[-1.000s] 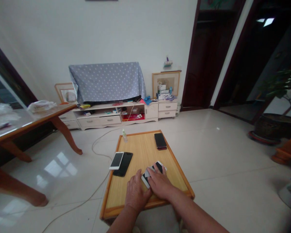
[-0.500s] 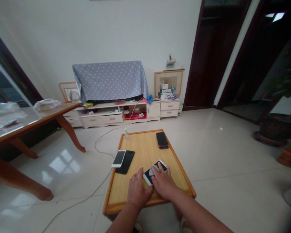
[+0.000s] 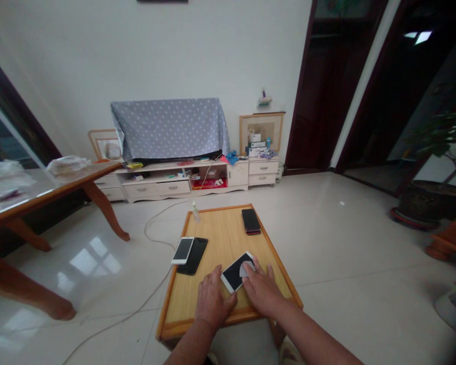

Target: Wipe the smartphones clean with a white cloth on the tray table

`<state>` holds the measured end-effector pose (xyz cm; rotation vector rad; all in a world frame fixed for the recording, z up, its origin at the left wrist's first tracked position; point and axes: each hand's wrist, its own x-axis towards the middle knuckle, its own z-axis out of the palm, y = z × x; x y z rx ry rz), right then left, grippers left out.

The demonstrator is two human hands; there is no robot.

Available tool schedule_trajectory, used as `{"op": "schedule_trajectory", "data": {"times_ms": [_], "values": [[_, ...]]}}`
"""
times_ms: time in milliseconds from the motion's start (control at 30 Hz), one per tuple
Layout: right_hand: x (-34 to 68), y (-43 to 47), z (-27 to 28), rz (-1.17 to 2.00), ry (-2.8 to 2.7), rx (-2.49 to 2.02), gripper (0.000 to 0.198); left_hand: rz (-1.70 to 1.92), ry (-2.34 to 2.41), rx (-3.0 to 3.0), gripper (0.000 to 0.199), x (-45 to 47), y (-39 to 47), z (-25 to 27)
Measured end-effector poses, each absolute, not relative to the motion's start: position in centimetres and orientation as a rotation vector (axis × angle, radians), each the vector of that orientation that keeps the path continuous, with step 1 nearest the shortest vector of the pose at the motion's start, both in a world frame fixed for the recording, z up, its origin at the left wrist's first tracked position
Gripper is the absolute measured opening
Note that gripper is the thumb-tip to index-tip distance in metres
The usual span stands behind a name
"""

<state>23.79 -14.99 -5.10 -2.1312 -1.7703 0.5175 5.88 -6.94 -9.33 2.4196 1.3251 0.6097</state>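
A white smartphone (image 3: 232,275) with a dark screen lies slanted on the small wooden table, near its front edge. My left hand (image 3: 212,299) grips the phone's left end between thumb and fingers. With its fingers, my right hand (image 3: 265,291) presses a small light-grey cloth (image 3: 244,269) on the right part of the screen. To the left, another white phone (image 3: 183,251) rests partly on a black phone (image 3: 196,257). A stack of dark phones (image 3: 251,220) lies at the far right corner. At the far left corner stands a small clear bottle (image 3: 195,212).
The low table (image 3: 218,223) has a raised wooden rim. A larger wooden table (image 3: 105,170) with plastic bags stands at the left. A cable (image 3: 137,310) runs across the floor. Behind are a white TV cabinet (image 3: 167,188) and a polka-dot cover (image 3: 171,129); a potted plant (image 3: 421,203) is at right.
My right hand has slid the grey cloth rightward across the screen, from the middle towards the right end. My left hand stays at the phone's left end. The view has shifted slightly.
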Motion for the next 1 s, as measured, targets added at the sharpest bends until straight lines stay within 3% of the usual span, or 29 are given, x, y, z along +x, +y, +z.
{"op": "schedule_trajectory", "data": {"times_ms": [167,400,667,1000], "values": [[20.5,-17.1,-5.0,0.586,-1.94,-1.842,0.049,0.573,1.322,2.435,0.077,5.9,-6.9,-9.4],[26.9,-15.5,-5.3,0.458,-1.662,-2.266,0.055,0.636,1.308,2.458,0.08,5.9,-6.7,-9.8],[24.1,-17.5,-6.1,0.518,-1.856,-2.055,0.053,0.67,1.284,2.488,0.076,5.8,-6.5,-10.3],[26.7,-16.9,-4.9,0.429,-1.794,-2.213,0.052,0.661,1.299,2.489,0.076,5.9,-6.6,-10.2]]}}
